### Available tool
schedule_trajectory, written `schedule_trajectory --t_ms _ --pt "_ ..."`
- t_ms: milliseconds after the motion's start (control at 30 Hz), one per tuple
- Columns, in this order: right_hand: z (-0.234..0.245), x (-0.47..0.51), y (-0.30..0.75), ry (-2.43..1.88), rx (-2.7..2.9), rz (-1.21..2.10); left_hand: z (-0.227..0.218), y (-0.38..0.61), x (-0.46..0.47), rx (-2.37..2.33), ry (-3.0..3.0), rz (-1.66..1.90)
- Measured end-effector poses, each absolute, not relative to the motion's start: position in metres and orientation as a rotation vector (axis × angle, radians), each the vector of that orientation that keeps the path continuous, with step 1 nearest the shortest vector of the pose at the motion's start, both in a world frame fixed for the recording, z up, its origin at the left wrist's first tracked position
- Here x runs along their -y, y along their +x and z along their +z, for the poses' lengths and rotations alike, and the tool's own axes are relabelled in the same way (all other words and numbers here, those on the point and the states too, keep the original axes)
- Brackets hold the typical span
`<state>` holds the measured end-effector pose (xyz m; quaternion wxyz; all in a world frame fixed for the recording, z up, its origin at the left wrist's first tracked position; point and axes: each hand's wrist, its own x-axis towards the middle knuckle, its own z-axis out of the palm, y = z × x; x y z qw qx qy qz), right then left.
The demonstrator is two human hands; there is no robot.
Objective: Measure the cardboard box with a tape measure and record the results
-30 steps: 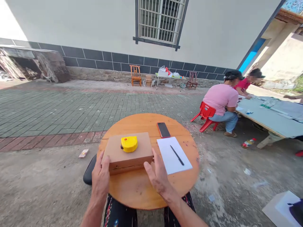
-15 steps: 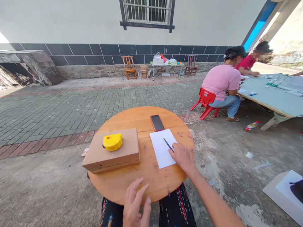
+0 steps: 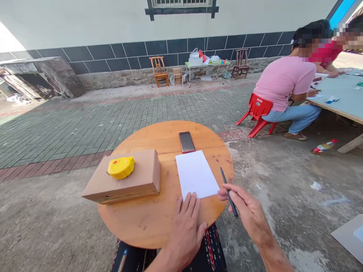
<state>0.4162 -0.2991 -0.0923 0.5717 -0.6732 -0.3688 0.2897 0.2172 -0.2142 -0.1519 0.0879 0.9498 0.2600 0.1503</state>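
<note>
My left hand [image 3: 187, 223] lies flat, its fingertips on the lower edge of a white sheet of paper [image 3: 196, 173]. Between the thumb and fingers of my right hand [image 3: 246, 207] is a dark pen [image 3: 224, 176], held in the air at the table's right edge. A smartphone [image 3: 186, 142] with a red edge rests just beyond the paper. To the left, a yellow tape measure [image 3: 121, 168] sits on top of a closed brown cardboard box [image 3: 147, 166]. All of these are on or over a round wooden table [image 3: 133, 223].
Two people sit at a long light-blue table [image 3: 344, 90] on the right, one on a red plastic chair [image 3: 259, 107]. A bottle [image 3: 323, 146] lies on the ground near it. By the wall stand wooden chairs [image 3: 159, 71] and a small loaded table [image 3: 207, 64].
My right hand has picked the pen up off the paper and moved right with it. My left hand has come down onto the paper's lower edge. The view has shifted.
</note>
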Motion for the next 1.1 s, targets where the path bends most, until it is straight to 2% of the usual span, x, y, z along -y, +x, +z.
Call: schedule_trajectory --t_ms 100,300,600,1100 --pt "-0.084 0.308 0.416 -1.529 0.917 0.653 -0.153 0.206 0.210 -0.743 2.888 0.421" --pt "-0.076 0.312 0.404 -1.474 0.842 0.305 -0.144 0.174 0.197 -0.656 2.888 0.378" --pt "-0.095 0.283 0.388 -1.629 1.011 0.423 -0.143 0.182 0.207 -0.813 2.745 0.604" --pt "-0.126 0.243 0.361 -1.827 1.197 0.435 -0.141 0.192 0.207 -0.806 2.676 0.662"
